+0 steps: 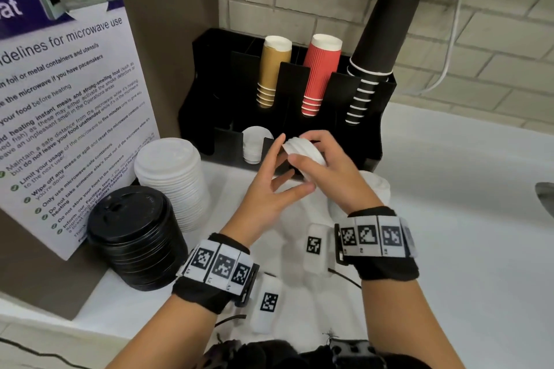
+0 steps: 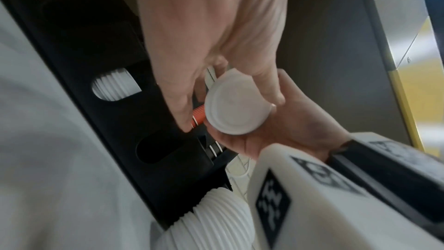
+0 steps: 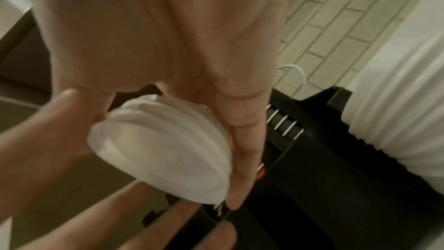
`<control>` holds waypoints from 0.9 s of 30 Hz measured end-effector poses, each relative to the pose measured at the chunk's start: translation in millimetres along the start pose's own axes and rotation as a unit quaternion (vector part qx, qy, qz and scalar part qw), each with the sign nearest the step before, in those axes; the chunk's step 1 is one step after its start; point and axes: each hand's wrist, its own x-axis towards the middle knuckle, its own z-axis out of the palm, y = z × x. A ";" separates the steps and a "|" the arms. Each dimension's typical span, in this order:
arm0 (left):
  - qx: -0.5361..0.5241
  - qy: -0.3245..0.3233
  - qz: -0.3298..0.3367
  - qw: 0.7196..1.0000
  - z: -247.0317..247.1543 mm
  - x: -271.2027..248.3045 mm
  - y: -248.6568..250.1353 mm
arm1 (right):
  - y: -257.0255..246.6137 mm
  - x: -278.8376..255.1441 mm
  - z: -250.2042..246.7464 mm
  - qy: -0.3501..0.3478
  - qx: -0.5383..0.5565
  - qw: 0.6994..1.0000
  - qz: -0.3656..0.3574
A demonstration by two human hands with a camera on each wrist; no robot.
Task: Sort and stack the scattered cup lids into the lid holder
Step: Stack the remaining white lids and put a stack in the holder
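Behind the right hand (image 1: 322, 171), the fingers (image 3: 242, 140) cover part of the small lid stack (image 1: 302, 153), so the number of lids cannot be counted. Beyond the fingertips, the lid holder (image 1: 371, 117) hides the lower cups and most of the white lids in its slot (image 1: 253, 144). Below the right wrist, another white lid pile (image 1: 374, 186) is mostly hidden. Both wrist views are blurred, and the poster (image 1: 60, 99) is cut off at the edge.

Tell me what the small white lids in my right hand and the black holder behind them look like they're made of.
Small white lids: probably thin moulded plastic, matte and slightly translucent; stepped rings and thin rims show, though fibre can't be ruled out. My right hand grips them.

Black holder: likely rigid plastic, smooth with a dull sheen; flat panels and crisp cut-out slots.
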 end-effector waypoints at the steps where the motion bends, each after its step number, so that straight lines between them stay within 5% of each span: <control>1: 0.001 0.014 0.010 1.000 -1.2 -0.1 0.3 | 0.3 0.4 3.6 -0.012 -0.010 1.000 -0.001; 8: -0.003 0.028 0.015 0.999 -13.3 -4.2 3.8 | -0.9 0.7 -2.3 -0.104 0.039 0.994 0.018; 27: 0.024 0.030 0.006 0.999 -20.3 -4.7 5.4 | -3.3 1.4 -11.3 -0.132 0.034 0.990 -0.038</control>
